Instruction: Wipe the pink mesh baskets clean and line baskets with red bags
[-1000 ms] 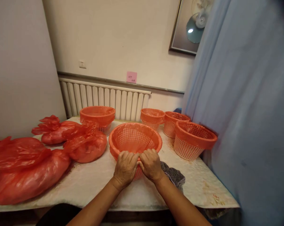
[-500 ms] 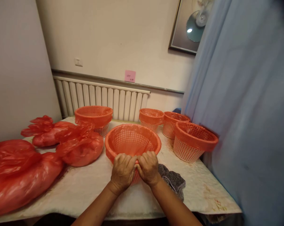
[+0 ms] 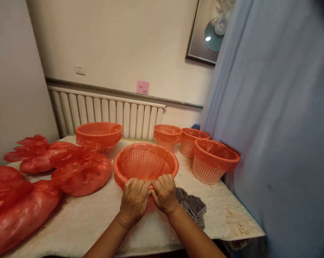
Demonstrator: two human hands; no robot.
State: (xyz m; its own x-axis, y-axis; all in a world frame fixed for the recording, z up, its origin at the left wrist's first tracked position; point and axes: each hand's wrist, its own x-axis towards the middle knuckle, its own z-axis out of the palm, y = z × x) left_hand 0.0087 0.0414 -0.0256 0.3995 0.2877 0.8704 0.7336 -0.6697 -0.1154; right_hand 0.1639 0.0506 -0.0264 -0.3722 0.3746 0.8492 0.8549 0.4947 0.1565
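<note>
A perforated plastic basket (image 3: 150, 206) stands on the table in front of me, lined with a thin red plastic bag (image 3: 146, 161) whose top is folded over the rim. At its near side my left hand (image 3: 135, 197) is closed on the bag's edge at the rim, fingers curled over it. Close beside it, thumbs almost touching, my right hand (image 3: 164, 192) grips the same edge just to the right. Both hands hide the near rim and part of the basket's front wall.
Filled, tied red bags (image 3: 84, 172) lie at the left. Another lined basket (image 3: 99, 134) stands behind them; several more, including a lined basket (image 3: 214, 161), stand at the back right. A crumpled grey cloth (image 3: 193, 206) lies right of my hands on the covered table (image 3: 86, 222). A blue curtain (image 3: 275, 107) hangs at the right.
The view has turned slightly right, so everything sits a little further left in the picture. Both hands keep their hold on the bag's edge at the near rim.
</note>
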